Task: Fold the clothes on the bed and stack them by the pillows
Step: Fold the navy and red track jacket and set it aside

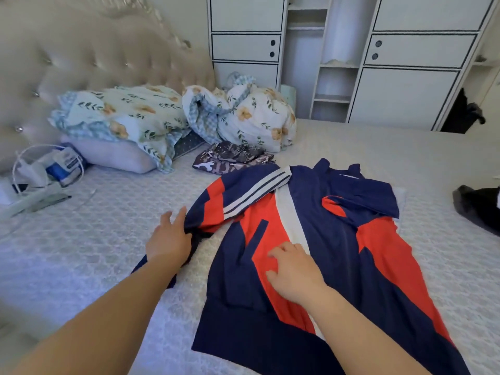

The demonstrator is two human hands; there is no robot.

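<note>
A navy, red and white jacket (332,239) lies spread flat on the bed (81,253), collar away from me, both sleeves folded across its chest. My left hand (170,236) grips the jacket's left sleeve at the garment's left edge. My right hand (293,269) rests flat on the red front panel, fingers spread. A folded dark patterned garment (232,158) sits beyond the jacket, near the floral pillows (127,115).
A crumpled floral quilt (251,115) lies by the pillows. A charger with white cable and small boxes (48,169) sit at the left. A dark garment (479,207) lies at the bed's right edge. White wardrobes (405,63) stand behind.
</note>
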